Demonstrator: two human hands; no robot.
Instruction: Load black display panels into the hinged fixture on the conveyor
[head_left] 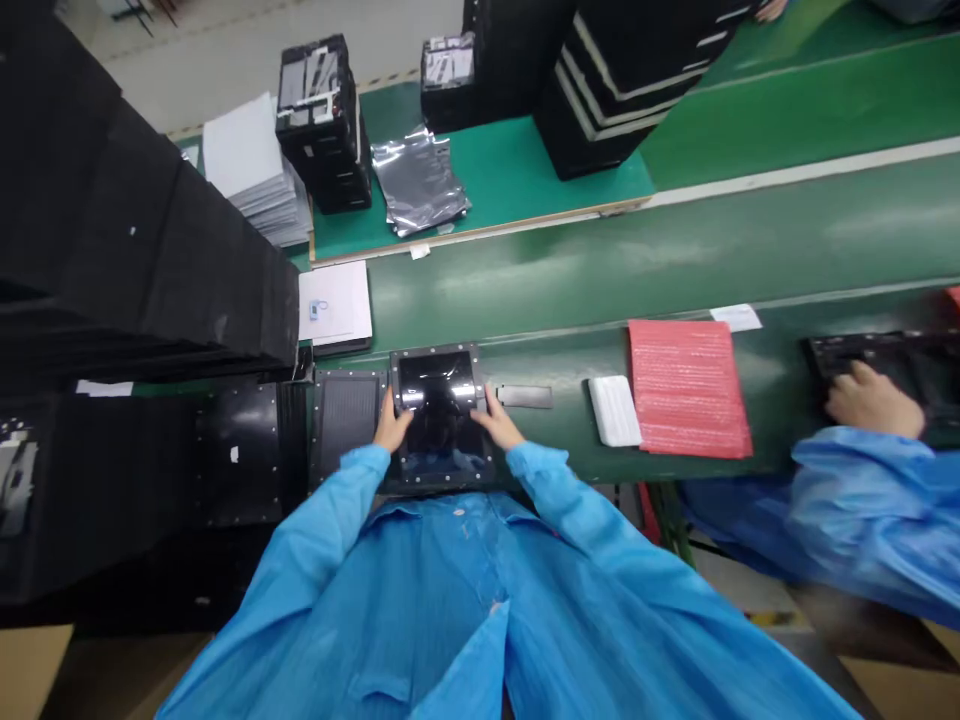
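Note:
A glossy black rectangular panel (439, 420) with a studded frame lies on the green bench in front of me. My left hand (391, 425) grips its left edge, with the thumb over the front. My right hand (498, 420) holds the opposite edge in the same way. Just left of it is a ribbed black panel (346, 420) with a similar studded rim. A thin dark strip (526, 397) lies right of my right hand. Farther right are a white wrapped bundle (615, 411) and a stack of red bubble-wrap bags (690, 390).
Tall stacked black boxes (202, 250) rise on my left. White papers (337, 305) lie beside them. Across the bench, a raised green shelf (495, 165) bears silvery bags (420, 180) and more black stacks (319, 125). A co-worker's hand (874, 400) touches a black part at far right.

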